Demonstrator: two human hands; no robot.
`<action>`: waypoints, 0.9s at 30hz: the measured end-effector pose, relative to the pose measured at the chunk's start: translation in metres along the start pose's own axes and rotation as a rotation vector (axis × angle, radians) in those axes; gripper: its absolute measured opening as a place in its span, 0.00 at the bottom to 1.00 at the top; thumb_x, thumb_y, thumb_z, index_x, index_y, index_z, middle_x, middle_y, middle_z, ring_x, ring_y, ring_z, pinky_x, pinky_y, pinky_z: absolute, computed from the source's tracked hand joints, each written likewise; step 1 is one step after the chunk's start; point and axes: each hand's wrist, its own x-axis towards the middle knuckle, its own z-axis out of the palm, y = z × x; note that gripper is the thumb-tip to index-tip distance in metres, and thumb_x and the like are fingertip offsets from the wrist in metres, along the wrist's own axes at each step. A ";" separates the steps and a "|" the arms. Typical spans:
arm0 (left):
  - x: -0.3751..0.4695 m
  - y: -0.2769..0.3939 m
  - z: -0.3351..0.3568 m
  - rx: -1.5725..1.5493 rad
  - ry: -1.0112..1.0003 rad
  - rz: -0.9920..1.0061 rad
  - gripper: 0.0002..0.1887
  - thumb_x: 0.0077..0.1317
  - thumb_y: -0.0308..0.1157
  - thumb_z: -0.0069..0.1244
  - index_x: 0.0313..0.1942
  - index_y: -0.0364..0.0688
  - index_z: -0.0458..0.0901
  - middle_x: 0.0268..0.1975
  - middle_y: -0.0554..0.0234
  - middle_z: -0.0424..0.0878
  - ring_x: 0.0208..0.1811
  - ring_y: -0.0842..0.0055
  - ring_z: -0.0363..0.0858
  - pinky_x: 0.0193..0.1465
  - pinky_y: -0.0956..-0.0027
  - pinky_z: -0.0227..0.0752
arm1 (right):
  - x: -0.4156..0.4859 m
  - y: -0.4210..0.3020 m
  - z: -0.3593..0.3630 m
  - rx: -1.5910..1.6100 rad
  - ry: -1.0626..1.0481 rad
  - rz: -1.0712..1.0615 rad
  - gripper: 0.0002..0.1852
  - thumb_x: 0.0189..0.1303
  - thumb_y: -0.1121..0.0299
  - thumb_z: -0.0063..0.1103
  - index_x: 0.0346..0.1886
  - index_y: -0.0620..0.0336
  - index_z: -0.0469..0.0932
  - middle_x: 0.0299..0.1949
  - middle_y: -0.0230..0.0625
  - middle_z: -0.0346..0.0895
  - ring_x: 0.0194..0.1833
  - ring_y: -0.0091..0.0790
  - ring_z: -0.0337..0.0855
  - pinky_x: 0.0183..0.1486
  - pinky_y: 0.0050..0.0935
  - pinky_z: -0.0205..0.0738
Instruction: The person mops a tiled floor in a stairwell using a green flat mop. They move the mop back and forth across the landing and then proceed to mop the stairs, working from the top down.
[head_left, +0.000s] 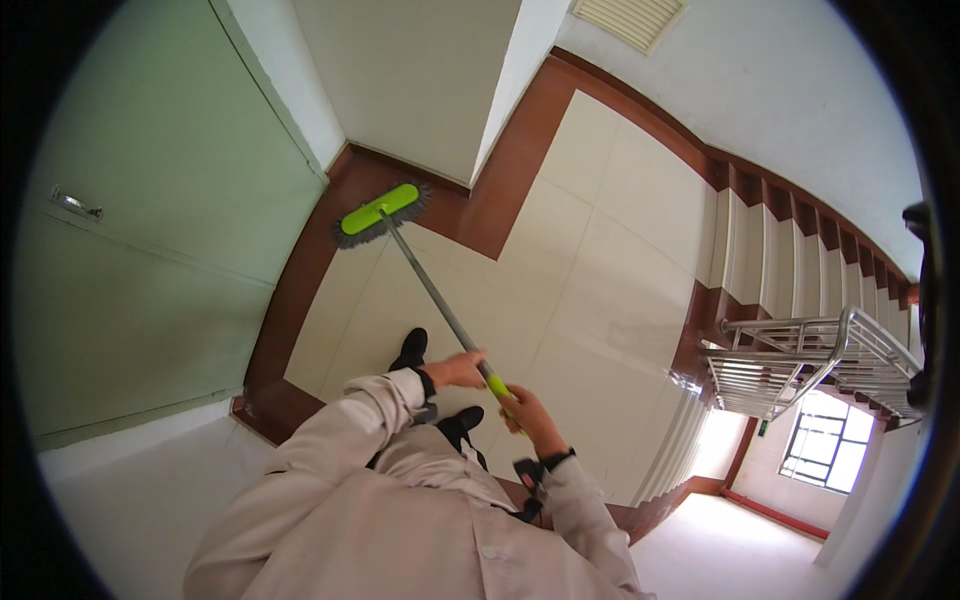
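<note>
A long-handled floor broom reaches away from me. Its lime-green head (380, 209), fringed with dark grey bristles, rests on the floor near the inner corner by the door. The grey metal pole (431, 289) slants down from the head towards my body and ends in a green grip (497, 386). My left hand (457, 370) is wrapped around the pole just above that grip. Lower down, my right hand (531, 421) holds the green grip near the pole's end.
A pale green door (172, 247) with a metal handle stands at left. Cream tiles (577, 292) with a red-brown border (517, 217) cover the landing. A wall corner (471, 184) juts in ahead. Stairs (780, 247) and a stainless-steel railing (787, 367) lie to the right, with descending steps (667, 446) below.
</note>
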 end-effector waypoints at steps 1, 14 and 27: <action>0.002 0.015 0.023 0.001 -0.101 0.057 0.27 0.49 0.40 0.65 0.48 0.39 0.78 0.38 0.47 0.85 0.39 0.58 0.85 0.43 0.57 0.77 | -0.027 0.018 -0.014 0.044 0.008 0.002 0.21 0.72 0.60 0.57 0.61 0.61 0.74 0.26 0.29 0.74 0.18 0.20 0.69 0.19 0.22 0.61; -0.028 0.209 0.233 0.421 -1.391 0.245 0.44 0.52 0.48 0.66 0.69 0.46 0.68 0.54 0.58 0.78 0.51 0.63 0.79 0.51 0.56 0.74 | -0.331 0.146 -0.004 0.254 0.424 0.193 0.12 0.71 0.65 0.55 0.53 0.60 0.75 0.26 0.27 0.72 0.20 0.16 0.66 0.20 0.17 0.54; 0.037 0.152 0.133 0.309 -0.572 0.310 0.47 0.52 0.41 0.65 0.71 0.37 0.62 0.58 0.42 0.80 0.60 0.57 0.80 0.61 0.60 0.74 | -0.151 0.093 -0.072 0.346 0.312 -0.011 0.11 0.72 0.62 0.53 0.45 0.61 0.73 0.27 0.30 0.73 0.18 0.21 0.69 0.19 0.23 0.63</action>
